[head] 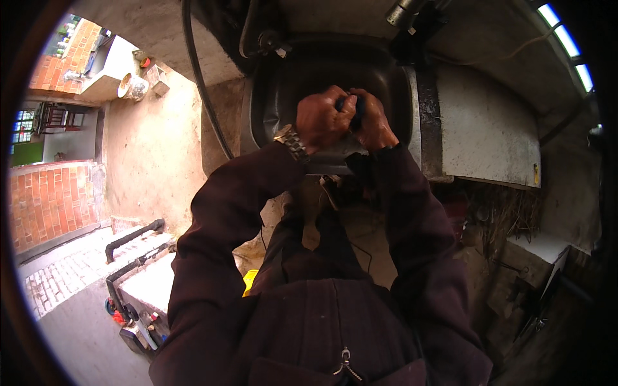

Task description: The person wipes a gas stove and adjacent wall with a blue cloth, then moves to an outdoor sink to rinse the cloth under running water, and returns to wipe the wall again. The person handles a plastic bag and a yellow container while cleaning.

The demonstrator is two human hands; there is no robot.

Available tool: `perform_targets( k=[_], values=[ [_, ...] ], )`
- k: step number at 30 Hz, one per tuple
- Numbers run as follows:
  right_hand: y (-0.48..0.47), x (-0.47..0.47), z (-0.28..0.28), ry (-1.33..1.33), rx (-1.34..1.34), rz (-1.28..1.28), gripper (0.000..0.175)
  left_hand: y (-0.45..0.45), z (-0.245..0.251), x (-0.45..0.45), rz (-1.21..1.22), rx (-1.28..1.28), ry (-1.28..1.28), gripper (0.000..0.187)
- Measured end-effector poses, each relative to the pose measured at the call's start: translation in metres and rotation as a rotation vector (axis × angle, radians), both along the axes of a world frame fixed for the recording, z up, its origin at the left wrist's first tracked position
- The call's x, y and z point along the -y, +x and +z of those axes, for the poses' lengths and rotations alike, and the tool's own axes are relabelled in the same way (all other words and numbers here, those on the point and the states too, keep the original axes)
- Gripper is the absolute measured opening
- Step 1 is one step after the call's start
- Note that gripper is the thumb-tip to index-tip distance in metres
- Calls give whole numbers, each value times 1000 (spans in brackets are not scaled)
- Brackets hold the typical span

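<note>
Both hands are together over a dark metal sink basin [333, 62]. My left hand [321, 118], with a metal-band watch [292, 141] on its wrist, is closed around a dark wet cloth [356, 113]. Pressed against it from the other side, my right hand [375, 120] grips the same bundle. Only small dark parts of the bundle show between the fingers, so its full shape is hidden. The skin of both hands looks wet. A tap [280, 49] stands at the basin's back left corner.
A black hose [193, 72] hangs down left of the sink. On the right lies a pale slab counter [487, 120], and a metal cylinder-shaped fitting [400, 13] is at the back. A white bucket [133, 87] stands in the bright yard at far left. Dry sticks [519, 212] lie under the counter.
</note>
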State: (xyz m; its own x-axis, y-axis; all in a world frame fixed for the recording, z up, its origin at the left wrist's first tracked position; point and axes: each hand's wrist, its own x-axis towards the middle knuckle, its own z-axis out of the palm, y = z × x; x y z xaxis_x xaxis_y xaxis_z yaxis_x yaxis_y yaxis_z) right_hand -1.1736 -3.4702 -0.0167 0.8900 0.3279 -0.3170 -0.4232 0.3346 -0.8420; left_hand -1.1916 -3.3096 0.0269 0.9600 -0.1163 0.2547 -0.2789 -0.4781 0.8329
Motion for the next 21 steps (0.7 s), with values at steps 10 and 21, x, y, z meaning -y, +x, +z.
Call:
perform_targets(
  k=[10, 21],
  values=[
    [-9, -23, 10, 82, -122, -234, 63, 25, 26, -25, 263, -725, -1259, 19],
    [-9, -42, 28, -366, 367, -341, 39, 5, -19, -16, 127, -936, -1366, 40]
  ],
)
